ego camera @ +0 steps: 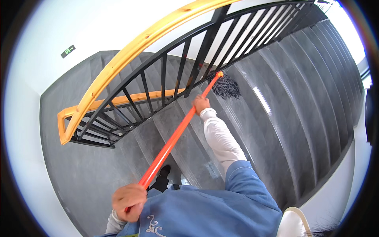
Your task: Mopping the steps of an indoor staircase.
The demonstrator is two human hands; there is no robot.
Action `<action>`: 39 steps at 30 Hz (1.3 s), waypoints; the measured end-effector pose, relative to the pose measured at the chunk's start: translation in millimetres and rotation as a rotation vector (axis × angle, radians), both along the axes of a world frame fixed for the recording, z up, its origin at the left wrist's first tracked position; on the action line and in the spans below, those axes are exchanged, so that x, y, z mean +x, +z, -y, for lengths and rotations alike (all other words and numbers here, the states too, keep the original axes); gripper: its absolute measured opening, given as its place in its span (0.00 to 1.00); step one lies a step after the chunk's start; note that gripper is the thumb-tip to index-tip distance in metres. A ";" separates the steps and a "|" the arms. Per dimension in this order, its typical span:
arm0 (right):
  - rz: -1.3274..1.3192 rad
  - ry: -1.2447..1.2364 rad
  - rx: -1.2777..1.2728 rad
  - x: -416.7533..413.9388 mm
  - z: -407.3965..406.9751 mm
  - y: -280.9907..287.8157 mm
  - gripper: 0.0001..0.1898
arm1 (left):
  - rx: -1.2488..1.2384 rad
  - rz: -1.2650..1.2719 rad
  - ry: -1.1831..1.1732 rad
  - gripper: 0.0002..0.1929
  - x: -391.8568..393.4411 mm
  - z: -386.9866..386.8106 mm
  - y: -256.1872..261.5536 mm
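Observation:
A mop with an orange-red handle [173, 139] slants up and away across the view. My left hand [129, 202] is closed around the upper end of the handle, close to my body. Farther down the handle, my right hand [201, 104] grips it with the arm stretched out. The dark string mop head [224, 86] lies on a grey stair tread, beside the foot of the black metal balusters. An orange socket [219, 74] joins it to the handle.
Grey stairs [296, 97] rise to the right. A black railing with a wooden handrail [118, 63] curves along the left, with another flight beyond it. My dark shoe [165, 171] is on the stairs below me. An exit sign [68, 51] hangs on the white wall.

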State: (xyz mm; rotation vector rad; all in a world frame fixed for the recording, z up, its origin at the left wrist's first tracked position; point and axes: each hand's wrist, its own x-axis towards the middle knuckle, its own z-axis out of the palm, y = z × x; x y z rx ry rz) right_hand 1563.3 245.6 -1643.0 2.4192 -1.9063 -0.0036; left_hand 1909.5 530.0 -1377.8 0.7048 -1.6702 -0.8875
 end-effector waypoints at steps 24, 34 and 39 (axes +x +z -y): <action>0.543 0.097 0.068 89.0 -90.1 2.6 0.07 | -0.114 -0.212 -0.102 0.15 36.5 -6.7 89.1; 0.741 -0.382 -0.066 -3.1 -313.8 80.4 0.06 | 0.139 -0.462 -0.636 0.15 -25.8 40.4 164.6; 0.670 -0.812 -0.381 -107.9 -494.1 30.3 0.08 | 0.520 -0.588 -0.974 0.09 -160.3 -10.4 74.0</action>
